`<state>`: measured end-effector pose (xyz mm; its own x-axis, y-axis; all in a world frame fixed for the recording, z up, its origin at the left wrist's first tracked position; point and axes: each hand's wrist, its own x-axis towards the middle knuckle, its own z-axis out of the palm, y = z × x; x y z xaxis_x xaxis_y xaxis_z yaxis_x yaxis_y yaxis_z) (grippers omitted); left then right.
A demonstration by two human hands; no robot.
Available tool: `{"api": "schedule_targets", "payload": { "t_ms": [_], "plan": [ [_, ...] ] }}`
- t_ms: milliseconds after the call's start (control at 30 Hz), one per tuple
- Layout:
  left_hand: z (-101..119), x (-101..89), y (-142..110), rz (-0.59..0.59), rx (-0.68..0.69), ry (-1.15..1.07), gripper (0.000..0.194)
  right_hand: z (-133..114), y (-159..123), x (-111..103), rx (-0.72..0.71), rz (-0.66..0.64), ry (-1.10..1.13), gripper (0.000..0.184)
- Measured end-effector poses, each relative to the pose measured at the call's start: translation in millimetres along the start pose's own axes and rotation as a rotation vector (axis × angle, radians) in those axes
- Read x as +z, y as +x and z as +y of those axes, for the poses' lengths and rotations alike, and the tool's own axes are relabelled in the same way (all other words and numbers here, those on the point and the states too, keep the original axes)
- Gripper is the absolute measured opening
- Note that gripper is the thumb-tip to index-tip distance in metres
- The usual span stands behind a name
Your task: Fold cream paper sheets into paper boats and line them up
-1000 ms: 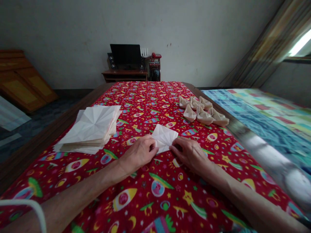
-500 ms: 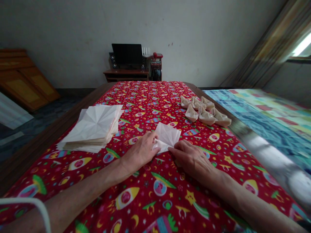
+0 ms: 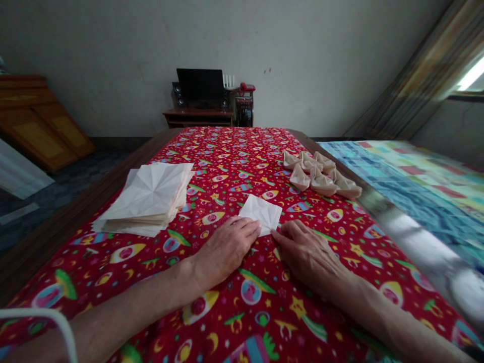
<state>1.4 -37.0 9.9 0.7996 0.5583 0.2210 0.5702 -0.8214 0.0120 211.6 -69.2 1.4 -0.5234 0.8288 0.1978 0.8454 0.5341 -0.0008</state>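
A small white square of creased paper (image 3: 260,207) lies flat on the red patterned cloth in front of me, one corner pointing toward me. My left hand (image 3: 235,241) is laid over its left edge, fingers stretched out and pressing down on it. At the near right corner, my right hand (image 3: 302,247) has its fingertips on the paper, the other fingers curled in and the thumb hidden. To the left is a stack of larger creased white sheets (image 3: 151,189). Several folded boat-like paper pieces (image 3: 322,181) sit in two rows at the far right.
The red cloth (image 3: 227,151) covers a long table with a dark wooden edge (image 3: 124,166). A white cable (image 3: 56,315) curves in at lower left. Beyond the table stand a monitor (image 3: 200,84) and a small desk; a bed (image 3: 408,191) is on the right.
My left hand has gone from pinching a fold at the paper's left side to lying flat across it. The near part of the paper is now flatter; my right hand shifted slightly right.
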Motion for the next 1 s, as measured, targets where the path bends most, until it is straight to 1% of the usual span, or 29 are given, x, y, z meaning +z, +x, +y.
{"api": "schedule_targets", "payload": {
  "t_ms": [133,233,367,533,667,867,1000],
  "plan": [
    [3.4,1.1,-2.4,-0.002,-0.004,-0.015,0.034,-1.2,0.0,-1.3,-0.041,0.043,-0.032,0.015],
    [7.0,1.2,-0.5,-0.009,-0.01,-0.031,0.038,-2.9,1.4,-0.2,-0.069,0.043,-0.069,0.014],
    [9.1,-0.3,-0.4,-0.036,-0.004,-0.011,0.038,-2.5,1.8,-0.3,-0.04,0.029,-0.062,0.015],
    [1.1,2.7,-15.1,-0.033,0.007,0.007,0.042,-1.0,0.4,-1.3,-0.018,-0.003,-0.04,0.014],
    [-8.0,4.6,-29.1,-0.028,0.009,0.007,0.045,-2.1,0.6,-2.3,-0.009,-0.005,-0.059,0.014],
    [-13.1,-3.9,-39.8,-0.036,0.021,-0.017,0.049,-3.0,2.3,-4.4,-0.015,-0.005,-0.037,0.015],
    [-12.5,-9.0,-41.6,0.028,0.054,-0.052,0.05,-0.8,3.9,-4.5,-0.015,0.019,0.029,0.016]
  ]
}}
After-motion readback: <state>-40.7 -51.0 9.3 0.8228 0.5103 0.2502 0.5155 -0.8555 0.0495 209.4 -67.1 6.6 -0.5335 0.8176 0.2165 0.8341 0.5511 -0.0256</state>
